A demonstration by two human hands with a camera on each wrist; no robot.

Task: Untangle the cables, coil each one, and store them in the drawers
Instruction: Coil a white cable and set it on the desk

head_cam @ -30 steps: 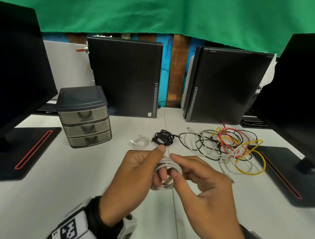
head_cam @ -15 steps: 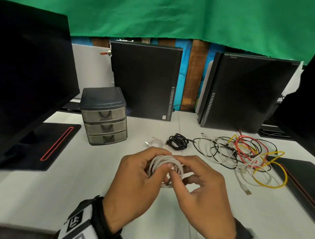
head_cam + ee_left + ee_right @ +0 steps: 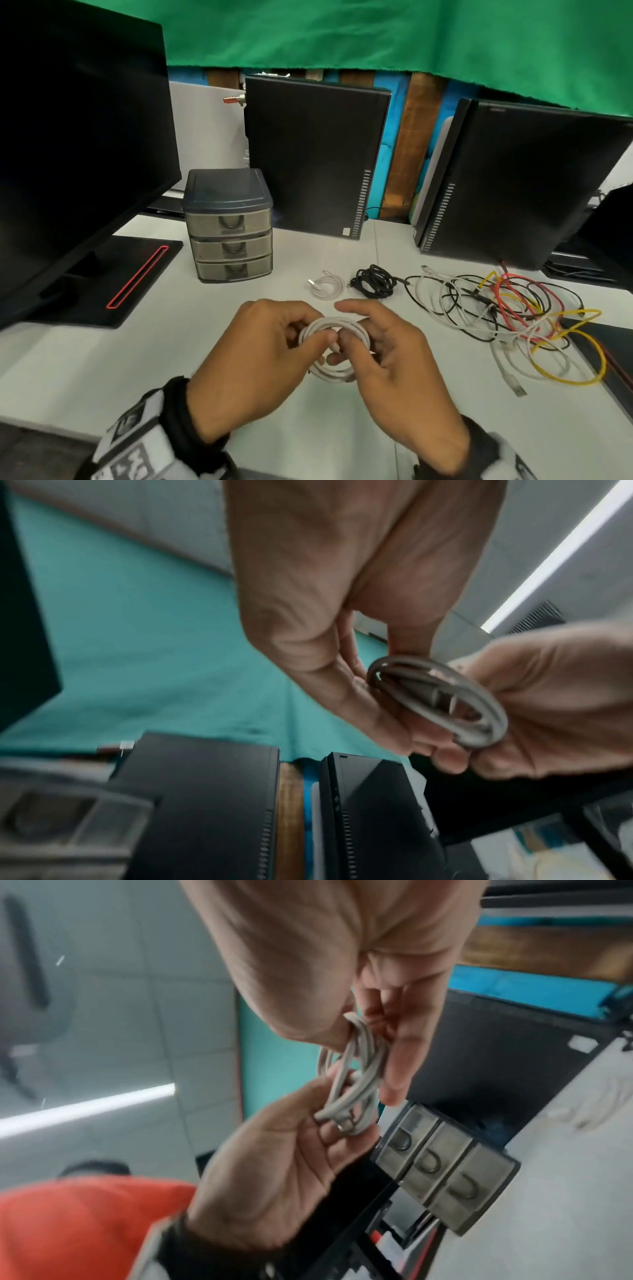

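While the white cable coil (image 3: pixel 334 349) sits between them above the tabletop (image 3: pixel 102 370), we hold it with both hands: our left hand (image 3: pixel 253 370) pinches the near-left side of the loops between thumb and curled fingers, and our right hand (image 3: pixel 397 370) grips the right side, its fingers curled round the strands. In the left wrist view the coil (image 3: pixel 441 702) shows as a few grey-white loops with a plug end lying across the middle, held against the fingers (image 3: pixel 359 696) of that hand. In the right wrist view the loops (image 3: pixel 356 1074) hang between the two grips, a metal connector tip showing at the lower end.

Beyond our hands, a small coiled white cable (image 3: pixel 327 286) and a coiled black cable (image 3: pixel 373 282) lie side by side on the tabletop. To their right spreads a tangle of cables (image 3: pixel 507 315) in black, white, red and yellow, with a yellow loop (image 3: pixel 582 373) reaching toward the near right edge. The three-drawer organizer (image 3: pixel 229 226) stands at the left, all three drawers pushed in, just beside a monitor base with a red stripe (image 3: pixel 137 277). Two black computer towers (image 3: pixel 315 154) stand upright at the back.
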